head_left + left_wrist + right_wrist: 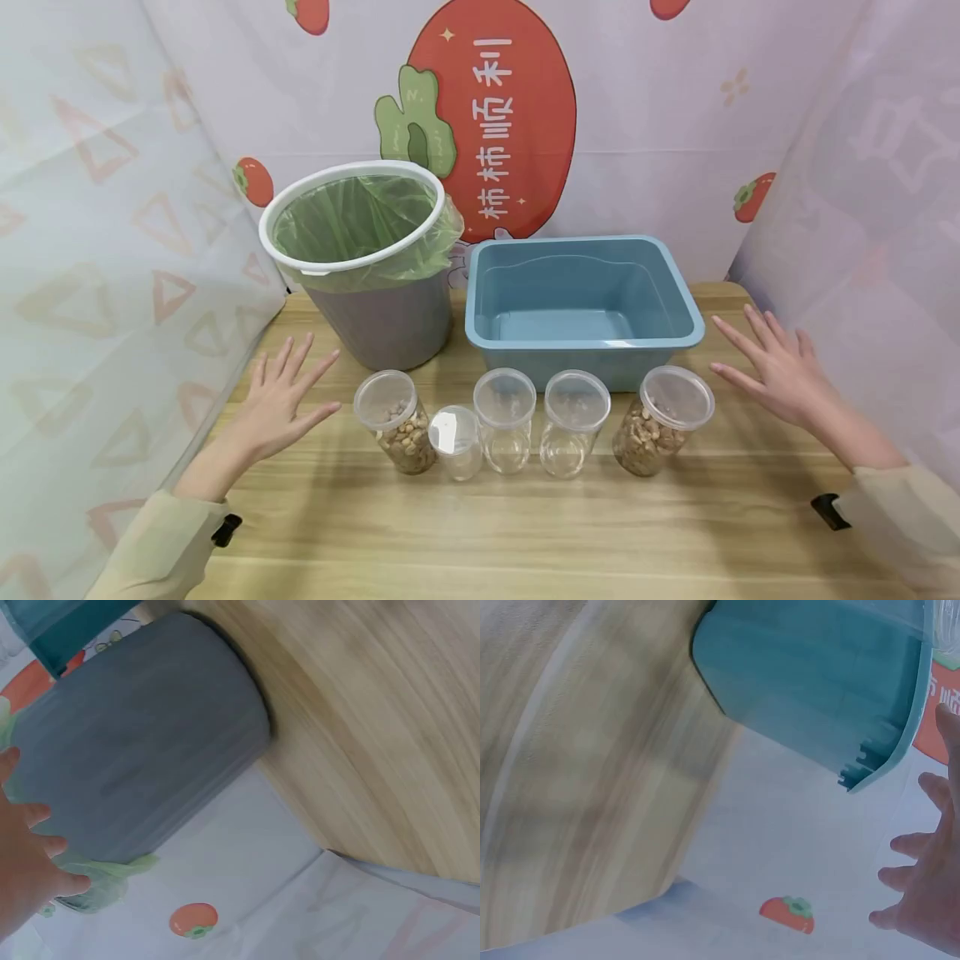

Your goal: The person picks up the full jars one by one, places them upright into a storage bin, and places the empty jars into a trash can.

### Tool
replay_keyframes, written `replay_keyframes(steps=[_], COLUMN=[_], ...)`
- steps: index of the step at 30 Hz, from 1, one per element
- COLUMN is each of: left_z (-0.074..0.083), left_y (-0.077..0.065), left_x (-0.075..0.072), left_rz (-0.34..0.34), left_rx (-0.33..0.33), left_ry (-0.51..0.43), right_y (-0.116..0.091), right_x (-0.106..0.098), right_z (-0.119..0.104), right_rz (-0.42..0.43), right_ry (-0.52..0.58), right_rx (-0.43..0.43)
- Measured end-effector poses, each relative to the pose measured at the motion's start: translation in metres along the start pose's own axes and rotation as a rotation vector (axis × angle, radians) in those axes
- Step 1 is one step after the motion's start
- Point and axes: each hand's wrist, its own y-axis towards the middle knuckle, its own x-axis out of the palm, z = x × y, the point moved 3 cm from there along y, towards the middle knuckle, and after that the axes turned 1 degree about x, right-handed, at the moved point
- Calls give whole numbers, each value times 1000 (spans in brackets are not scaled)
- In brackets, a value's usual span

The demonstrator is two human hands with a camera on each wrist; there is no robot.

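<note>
Hovering wide apart with fingers spread, the left hand (277,412) and right hand (783,375) flank five lidded jars in a row on a wood-grain counter (480,546) in the head view: a jar of nuts (409,446) at each end, three clear jars (566,446) between, a lined wastebasket (386,325) and blue tub (558,363) behind. The left wrist view shows splayed fingers near the grey wastebasket. The right wrist view shows separated fingers near the tub.
</note>
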Motion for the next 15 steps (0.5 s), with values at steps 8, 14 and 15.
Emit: replay_keyframes(steps=[8, 14, 15], left_z=[27, 48, 52], left_y=[5, 8, 9], left_x=[-11, -9, -8], left_rz=[56, 137, 153], left_rx=[59, 168, 187], left_ry=[-136, -191, -203], right_y=[18, 29, 30], right_x=[-4, -4, -4], right_z=[-16, -26, -27], right_rz=[36, 20, 13], right_ry=[111, 175, 181], right_rx=[-106, -120, -114])
